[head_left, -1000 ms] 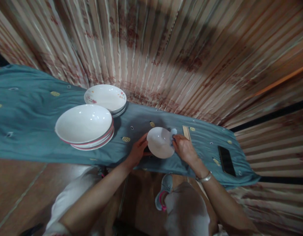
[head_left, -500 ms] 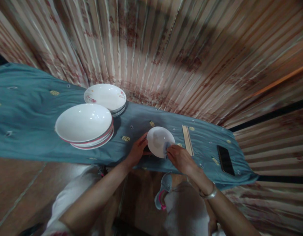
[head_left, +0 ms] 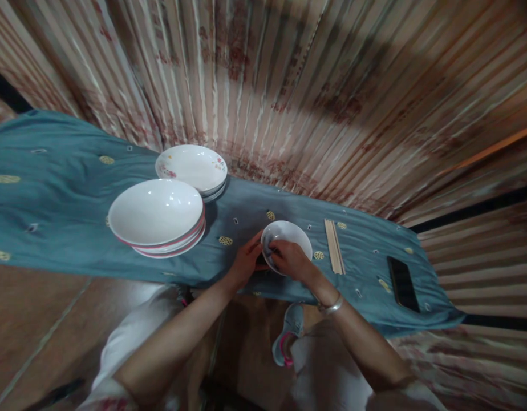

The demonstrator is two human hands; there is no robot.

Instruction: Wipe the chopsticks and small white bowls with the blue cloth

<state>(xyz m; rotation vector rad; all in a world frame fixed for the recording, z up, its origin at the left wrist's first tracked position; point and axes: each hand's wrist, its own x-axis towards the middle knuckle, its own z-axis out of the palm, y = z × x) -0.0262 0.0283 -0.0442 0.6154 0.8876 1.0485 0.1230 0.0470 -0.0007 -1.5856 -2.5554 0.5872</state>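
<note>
Currently, the small bowl (head_left: 296, 235) sits on the tabletop (head_left: 246, 200) between the stacked bowls (head_left: 156, 211) and the chopsticks (head_left: 333, 248). The left hand's (head_left: 245, 260) grip is clamped on its left side; the right hand's (head_left: 292, 260) grip is pinched together on a partly hidden grey cloth (head_left: 267, 248) inside it.
</note>
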